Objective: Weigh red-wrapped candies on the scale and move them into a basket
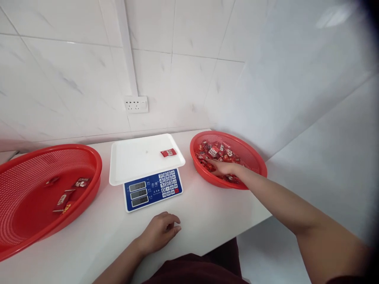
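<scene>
My right hand [220,166] reaches into the right red basket [251,157], its visible fingers stretched out among small red wrapped packets [227,154]. Some of its fingertips are hidden by the packets. On the white table in front of the scale rests my left hand [161,232], loosely curled, with a gap between thumb and forefinger and nothing in it. A digital scale [154,187] with a blue keypad panel stands between the baskets. One red packet [168,152] lies on the right side of its white weighing tray [133,159].
A larger red basket [96,161] stands at the left with a few packets [63,199] inside. Behind the table [195,213] rises a tiled wall with a power socket [136,104]. Another wall closes off the right side.
</scene>
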`<action>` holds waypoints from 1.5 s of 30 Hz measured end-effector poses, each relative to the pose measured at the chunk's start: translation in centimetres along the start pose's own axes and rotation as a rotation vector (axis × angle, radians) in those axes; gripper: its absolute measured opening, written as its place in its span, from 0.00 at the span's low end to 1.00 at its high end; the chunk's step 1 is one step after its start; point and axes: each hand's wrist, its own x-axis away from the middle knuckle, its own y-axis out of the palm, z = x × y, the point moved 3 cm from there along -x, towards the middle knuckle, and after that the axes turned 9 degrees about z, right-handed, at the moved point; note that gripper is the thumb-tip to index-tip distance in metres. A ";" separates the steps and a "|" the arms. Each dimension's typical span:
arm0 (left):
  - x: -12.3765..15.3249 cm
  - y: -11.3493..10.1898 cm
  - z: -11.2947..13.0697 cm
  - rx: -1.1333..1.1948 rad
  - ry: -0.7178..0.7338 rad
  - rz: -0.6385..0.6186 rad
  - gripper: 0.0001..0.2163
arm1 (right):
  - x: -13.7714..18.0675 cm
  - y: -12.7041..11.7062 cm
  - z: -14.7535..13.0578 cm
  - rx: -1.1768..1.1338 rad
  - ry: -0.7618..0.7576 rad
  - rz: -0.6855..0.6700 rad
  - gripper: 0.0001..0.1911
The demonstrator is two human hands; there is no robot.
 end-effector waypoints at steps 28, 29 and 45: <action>0.1 0.2 -0.4 0.037 -0.036 -0.015 0.10 | 0.3 -4.6 -1.1 -1.423 0.244 0.275 0.08; 0.1 0.2 -0.4 0.036 -0.035 -0.015 0.10 | 0.3 -4.5 -1.1 -1.440 0.260 0.281 0.09; 0.3 0.2 -0.4 0.011 0.024 0.004 0.10 | -2.3 -0.8 -16.2 -1.186 0.023 -0.011 0.06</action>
